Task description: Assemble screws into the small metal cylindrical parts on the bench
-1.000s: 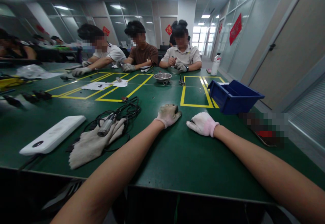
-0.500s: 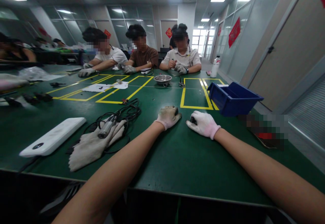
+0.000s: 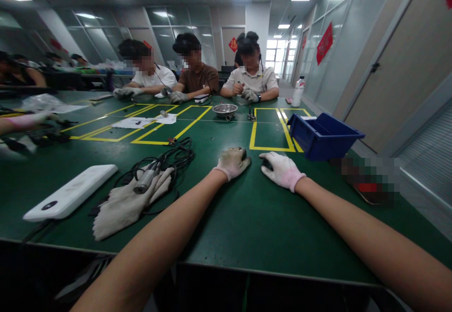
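My left hand (image 3: 233,162), in a soiled white glove with a pink cuff, rests low over the green table (image 3: 226,227) with its fingers curled. A dark patch shows at its fingertips; whether that is an object or dirt I cannot tell. Opposite it, a short gap away, my right hand (image 3: 281,169) wears a similar glove. Its thumb and fingers close round a small black object (image 3: 267,164), mostly hidden by the glove. Yellow tape (image 3: 271,150) marks a rectangle just beyond both hands.
A blue bin (image 3: 326,137) stands right of my right hand. Left lie a grey cloth glove (image 3: 118,213), a metal cylindrical tool (image 3: 146,180) with black cable, and a white power strip (image 3: 72,192). Further off are a steel bowl (image 3: 225,109), a bottle (image 3: 298,93) and several co-workers.
My hands hold nearly the same pose; the right fingers cover more of the black object. At far left, another person's gloved hand has reached in over the dark parts.
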A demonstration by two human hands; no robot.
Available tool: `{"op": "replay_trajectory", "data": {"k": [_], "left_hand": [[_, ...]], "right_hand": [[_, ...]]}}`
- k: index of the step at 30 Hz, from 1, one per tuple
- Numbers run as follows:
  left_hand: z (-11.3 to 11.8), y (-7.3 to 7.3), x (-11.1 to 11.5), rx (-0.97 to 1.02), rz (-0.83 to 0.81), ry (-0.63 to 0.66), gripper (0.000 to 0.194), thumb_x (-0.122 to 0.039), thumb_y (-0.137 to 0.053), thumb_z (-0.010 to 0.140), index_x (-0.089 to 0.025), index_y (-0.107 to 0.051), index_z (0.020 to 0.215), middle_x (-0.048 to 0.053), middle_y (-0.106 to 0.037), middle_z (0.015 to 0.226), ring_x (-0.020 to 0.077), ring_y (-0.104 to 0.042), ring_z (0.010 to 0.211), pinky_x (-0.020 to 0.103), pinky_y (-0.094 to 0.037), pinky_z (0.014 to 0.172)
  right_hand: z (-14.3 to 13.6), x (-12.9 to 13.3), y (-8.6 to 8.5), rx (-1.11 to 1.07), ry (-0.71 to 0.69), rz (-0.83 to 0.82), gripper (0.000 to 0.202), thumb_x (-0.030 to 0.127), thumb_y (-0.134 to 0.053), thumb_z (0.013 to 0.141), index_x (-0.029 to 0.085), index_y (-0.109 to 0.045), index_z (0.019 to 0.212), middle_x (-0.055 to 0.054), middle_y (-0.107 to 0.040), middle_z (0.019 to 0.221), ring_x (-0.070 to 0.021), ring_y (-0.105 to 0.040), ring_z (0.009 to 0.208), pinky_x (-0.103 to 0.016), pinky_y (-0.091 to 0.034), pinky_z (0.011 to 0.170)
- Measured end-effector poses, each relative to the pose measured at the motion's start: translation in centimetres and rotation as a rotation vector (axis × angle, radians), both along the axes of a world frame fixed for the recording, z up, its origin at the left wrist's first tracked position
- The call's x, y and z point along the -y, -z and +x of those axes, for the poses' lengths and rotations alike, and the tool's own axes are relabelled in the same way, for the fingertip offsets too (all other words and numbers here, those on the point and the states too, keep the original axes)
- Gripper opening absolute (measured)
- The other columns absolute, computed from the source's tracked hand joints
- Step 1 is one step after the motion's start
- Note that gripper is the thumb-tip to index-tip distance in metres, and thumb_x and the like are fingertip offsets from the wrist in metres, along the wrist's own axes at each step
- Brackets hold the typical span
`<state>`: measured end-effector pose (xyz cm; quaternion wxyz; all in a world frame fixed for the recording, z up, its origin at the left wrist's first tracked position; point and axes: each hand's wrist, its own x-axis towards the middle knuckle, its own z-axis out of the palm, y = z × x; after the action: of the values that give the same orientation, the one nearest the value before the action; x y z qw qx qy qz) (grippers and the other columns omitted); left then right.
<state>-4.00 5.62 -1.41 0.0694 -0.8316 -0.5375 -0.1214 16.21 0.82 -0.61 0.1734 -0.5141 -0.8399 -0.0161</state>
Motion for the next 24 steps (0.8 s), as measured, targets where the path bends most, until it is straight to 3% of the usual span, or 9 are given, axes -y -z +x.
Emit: {"op": "replay_trajectory", "data": {"k": [8, 13, 18, 24], "left_hand": [[-0.04, 0.03, 0.0, 0.001, 0.006, 0.004, 0.047, -0.053, -0.034, 0.087, -0.019, -0.063, 0.099, 0.01, -0.062, 0.101, 0.025, -0.056, 0.092, 0.034, -0.041, 0.076], [0.09, -0.18, 0.14, -0.002, -0.01, -0.014, 0.045, -0.052, -0.035, 0.087, -0.019, -0.063, 0.1, 0.01, -0.062, 0.102, 0.0251, -0.055, 0.095, 0.035, -0.041, 0.079], [0.03, -0.13, 0.13, -0.007, 0.001, -0.009, 0.044, -0.052, -0.035, 0.087, -0.02, -0.063, 0.099, 0.009, -0.062, 0.102, 0.0252, -0.056, 0.094, 0.034, -0.041, 0.078], [-0.19, 0.27, -0.21, -0.008, 0.032, 0.023, 0.046, -0.053, -0.033, 0.087, -0.02, -0.063, 0.099, 0.009, -0.062, 0.099, 0.0251, -0.055, 0.091, 0.034, -0.041, 0.075]], "right_hand": [[0.08, -0.42, 0.12, -0.008, -0.013, -0.024, 0.031, 0.034, -0.045, 0.088, 0.025, -0.055, 0.116, -0.005, -0.058, 0.111, -0.0188, -0.057, 0.095, -0.028, -0.042, 0.08], [-0.02, -0.28, 0.15, -0.042, 0.013, 0.035, 0.039, 0.025, -0.046, 0.087, 0.027, -0.048, 0.126, -0.006, -0.053, 0.114, -0.0179, -0.056, 0.093, -0.028, -0.043, 0.08], [-0.06, -0.12, 0.04, -0.093, 0.002, 0.065, 0.028, 0.017, -0.044, 0.087, 0.023, -0.056, 0.111, -0.006, -0.05, 0.116, -0.016, -0.056, 0.094, -0.027, -0.043, 0.082], [-0.06, -0.26, 0.09, -0.143, -0.048, 0.093, 0.024, 0.02, -0.046, 0.087, 0.019, -0.053, 0.11, -0.007, -0.056, 0.11, -0.0166, -0.056, 0.096, -0.028, -0.042, 0.084]]}}
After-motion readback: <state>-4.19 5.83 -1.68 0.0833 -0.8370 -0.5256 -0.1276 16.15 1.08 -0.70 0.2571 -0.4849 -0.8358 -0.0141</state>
